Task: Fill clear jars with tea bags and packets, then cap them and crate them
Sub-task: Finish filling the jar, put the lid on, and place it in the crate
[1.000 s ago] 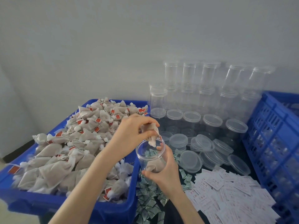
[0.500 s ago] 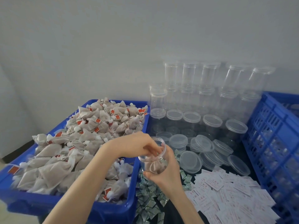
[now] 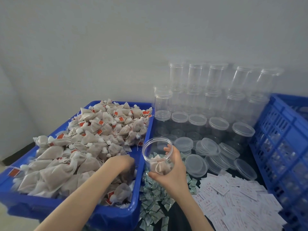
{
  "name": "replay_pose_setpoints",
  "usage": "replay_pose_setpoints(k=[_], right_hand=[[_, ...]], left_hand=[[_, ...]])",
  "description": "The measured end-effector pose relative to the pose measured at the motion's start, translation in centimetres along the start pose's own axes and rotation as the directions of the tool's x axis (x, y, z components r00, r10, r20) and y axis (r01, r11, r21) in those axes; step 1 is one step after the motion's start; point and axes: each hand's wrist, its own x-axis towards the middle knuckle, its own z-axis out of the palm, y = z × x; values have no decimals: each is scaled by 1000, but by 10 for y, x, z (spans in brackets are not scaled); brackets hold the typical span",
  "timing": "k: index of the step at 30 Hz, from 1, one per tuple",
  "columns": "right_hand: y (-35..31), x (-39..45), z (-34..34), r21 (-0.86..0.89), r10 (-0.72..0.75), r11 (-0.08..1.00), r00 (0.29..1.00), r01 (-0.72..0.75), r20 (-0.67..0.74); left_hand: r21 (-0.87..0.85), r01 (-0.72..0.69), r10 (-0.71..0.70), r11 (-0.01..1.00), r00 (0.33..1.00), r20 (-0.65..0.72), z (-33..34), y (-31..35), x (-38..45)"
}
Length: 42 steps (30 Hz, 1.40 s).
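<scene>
1. Blue plastic bins/crates: 2. A solid-walled blue plastic tub [image 3: 145,140] on the left, a slatted blue plastic crate [image 3: 280,139] on the right.
2. Hands: 2. Left hand [image 3: 124,161] down in the tub, right hand [image 3: 173,172] round a jar.
3. Open clear plastic jar [image 3: 157,157] in hand: 1, with at least 1 bag inside.
4. Capped clear jars [image 3: 218,124] stacked at the wall: roughly 15-20, exact count unclear through the transparent walls.
5. Loose clear round lids [image 3: 196,165]: about 8-10, overlapping.
6. Beige mesh tea bags with red tags [image 3: 93,135]: heap, uncountable.
7. Small green-white packets [image 3: 151,207]: pile, uncountable.
8. White paper slips with red print [image 3: 233,200]: pile, uncountable.
</scene>
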Motion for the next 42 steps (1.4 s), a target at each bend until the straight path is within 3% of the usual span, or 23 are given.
replay_pose_setpoints(k=[2, 8, 13, 18, 23, 25, 29, 34, 36, 38, 40, 42], right_hand=[[0, 0, -1, -11, -10, 1000, 1000, 10, -8], [4, -1, -4, -10, 11, 1000, 1000, -11, -4], [5, -2, -3, 0, 45, 999, 999, -45, 5], [4, -4, -2, -23, 46, 999, 999, -46, -2], [4, -5, 1, 8, 68, 998, 998, -68, 1], [5, -5, 2, 17, 65, 998, 998, -65, 8], [7, -5, 3, 36, 80, 996, 996, -81, 31], [7, -5, 7, 33, 78, 996, 996, -79, 44], [7, -4, 9, 35, 70, 997, 996, -71, 48], [7, -3, 10, 46, 67, 997, 997, -69, 47], [7, -3, 10, 62, 56, 996, 998, -58, 38], [7, -2, 9, 72, 40, 996, 999, -42, 32]], left_hand=[[65, 29, -23, 997, 995, -98, -1, 2, -2], [-20, 40, -44, 999, 949, -311, -14, -6, -11], [-63, -98, 68, 993, 927, -368, -15, -26, -11], [-227, -297, 206, 927, 913, -351, -11, -36, -12], [-289, -332, 171, 898, 869, -464, -17, -42, -19], [-309, -318, 94, 896, 818, -567, -25, -42, -30], [-392, -415, -49, 821, 633, -772, -48, -34, -63], [-373, -718, 28, 587, 478, -878, -67, -9, -106], [-389, -776, 63, 496, 479, -876, -70, 2, -110], [-420, -774, 119, 473, 529, -840, -69, 10, -105], [-430, -739, 194, 518, 591, -783, -65, 18, -96], [-344, -665, 245, 663, 627, -740, -59, 28, -84]])
